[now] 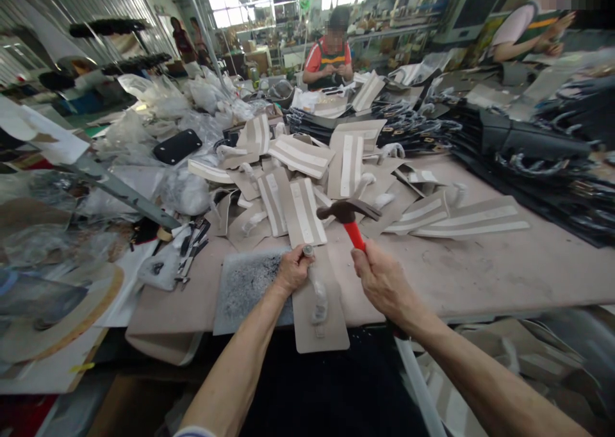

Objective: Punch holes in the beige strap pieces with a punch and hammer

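My right hand (382,273) is closed round the red handle of a claw hammer (354,232), its dark head raised above the table. In my left hand (291,270) a short metal punch (308,250) stands upright, gripped between thumb and fingers. Below it lies a beige bag panel (321,331) with a plastic-wrapped handle (318,302) fixed on it; the panel's near end sticks out past the table edge. The punch's lower tip is hidden by my fingers. Under my left forearm is a grey, black-speckled board (247,283).
Beige panels with pale strips (300,155) are heaped ahead. Dark bag parts with wrapped handles (519,145) are stacked at right. Tools (192,248) and clear plastic bags (158,97) lie left, near a slanting metal post (125,190). Co-workers (329,59) are beyond the table.
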The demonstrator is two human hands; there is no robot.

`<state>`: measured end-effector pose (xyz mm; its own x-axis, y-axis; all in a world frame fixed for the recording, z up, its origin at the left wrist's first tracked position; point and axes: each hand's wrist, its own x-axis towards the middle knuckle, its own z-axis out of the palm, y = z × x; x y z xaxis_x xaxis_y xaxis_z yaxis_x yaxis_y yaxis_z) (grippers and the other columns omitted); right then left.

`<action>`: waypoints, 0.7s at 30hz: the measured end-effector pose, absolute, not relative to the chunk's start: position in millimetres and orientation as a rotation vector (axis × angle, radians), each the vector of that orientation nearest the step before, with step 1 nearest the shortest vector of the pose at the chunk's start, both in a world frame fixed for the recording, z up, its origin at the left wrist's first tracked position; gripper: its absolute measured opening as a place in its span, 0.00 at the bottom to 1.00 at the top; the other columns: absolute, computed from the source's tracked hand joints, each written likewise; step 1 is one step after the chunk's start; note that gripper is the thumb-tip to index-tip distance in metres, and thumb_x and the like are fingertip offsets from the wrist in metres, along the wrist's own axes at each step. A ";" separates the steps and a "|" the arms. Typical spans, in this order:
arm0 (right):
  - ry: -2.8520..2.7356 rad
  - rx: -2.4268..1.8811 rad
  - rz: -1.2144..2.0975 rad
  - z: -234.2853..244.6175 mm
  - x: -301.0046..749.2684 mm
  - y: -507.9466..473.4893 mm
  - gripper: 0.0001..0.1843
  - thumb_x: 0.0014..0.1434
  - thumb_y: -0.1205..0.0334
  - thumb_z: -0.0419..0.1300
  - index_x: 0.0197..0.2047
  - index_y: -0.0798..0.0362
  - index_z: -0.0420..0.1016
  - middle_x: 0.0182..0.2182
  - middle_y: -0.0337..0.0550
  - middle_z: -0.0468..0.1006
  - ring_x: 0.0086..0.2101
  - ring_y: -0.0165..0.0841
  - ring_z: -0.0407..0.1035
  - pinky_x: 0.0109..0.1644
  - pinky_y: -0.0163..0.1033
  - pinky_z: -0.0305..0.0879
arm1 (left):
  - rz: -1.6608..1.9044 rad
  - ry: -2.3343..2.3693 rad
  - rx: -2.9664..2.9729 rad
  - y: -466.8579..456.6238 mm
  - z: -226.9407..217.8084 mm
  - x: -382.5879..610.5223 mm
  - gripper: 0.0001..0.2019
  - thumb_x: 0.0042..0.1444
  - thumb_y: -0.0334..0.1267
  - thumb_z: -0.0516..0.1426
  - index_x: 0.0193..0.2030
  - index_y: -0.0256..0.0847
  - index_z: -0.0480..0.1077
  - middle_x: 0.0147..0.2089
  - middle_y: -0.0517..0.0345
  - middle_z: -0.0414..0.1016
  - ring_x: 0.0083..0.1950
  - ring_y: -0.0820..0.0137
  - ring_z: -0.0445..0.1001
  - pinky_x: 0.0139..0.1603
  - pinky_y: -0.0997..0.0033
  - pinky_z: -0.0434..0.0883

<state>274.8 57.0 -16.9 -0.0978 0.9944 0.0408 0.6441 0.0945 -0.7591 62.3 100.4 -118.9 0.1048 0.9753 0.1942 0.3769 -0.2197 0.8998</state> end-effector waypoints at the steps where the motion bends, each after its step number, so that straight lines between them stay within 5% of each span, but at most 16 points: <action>1: -1.971 -1.620 0.623 -14.0 272.2 60.2 0.15 0.67 0.51 0.45 0.36 0.51 0.63 0.21 0.37 0.66 0.21 0.30 0.60 0.26 0.35 0.49 | 1.100 1.340 1.703 100.1 -118.3 62.5 0.05 0.56 0.34 0.56 0.37 0.40 0.73 0.31 0.61 0.74 0.32 0.72 0.70 0.36 0.76 0.66; 6: -2.474 -1.621 0.395 8.8 273.6 72.4 0.12 0.67 0.56 0.48 0.35 0.52 0.66 0.17 0.36 0.64 0.17 0.28 0.54 0.24 0.37 0.39 | 1.083 1.386 1.694 98.2 -119.3 62.5 0.04 0.56 0.34 0.56 0.35 0.40 0.72 0.27 0.62 0.71 0.29 0.73 0.68 0.33 0.76 0.64; 11: -1.942 -1.529 0.169 41.4 270.3 74.7 0.16 0.70 0.53 0.41 0.37 0.51 0.62 0.20 0.35 0.64 0.19 0.28 0.56 0.25 0.35 0.47 | 1.116 1.337 1.711 100.0 -126.2 61.1 0.06 0.57 0.34 0.55 0.39 0.40 0.73 0.34 0.58 0.76 0.35 0.71 0.72 0.39 0.74 0.67; 21: -2.522 -1.753 0.487 -31.2 295.2 72.2 0.15 0.69 0.54 0.46 0.40 0.53 0.67 0.24 0.42 0.72 0.23 0.31 0.63 0.28 0.38 0.45 | 1.109 1.334 1.680 99.8 -127.5 62.2 0.09 0.57 0.33 0.55 0.42 0.41 0.74 0.32 0.60 0.74 0.33 0.72 0.71 0.36 0.75 0.67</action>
<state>295.2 72.2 -31.2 -0.3638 0.9192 -0.1507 0.9093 0.3154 -0.2716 62.2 99.8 -127.5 0.0983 0.9767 0.1908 0.3662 -0.2138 0.9057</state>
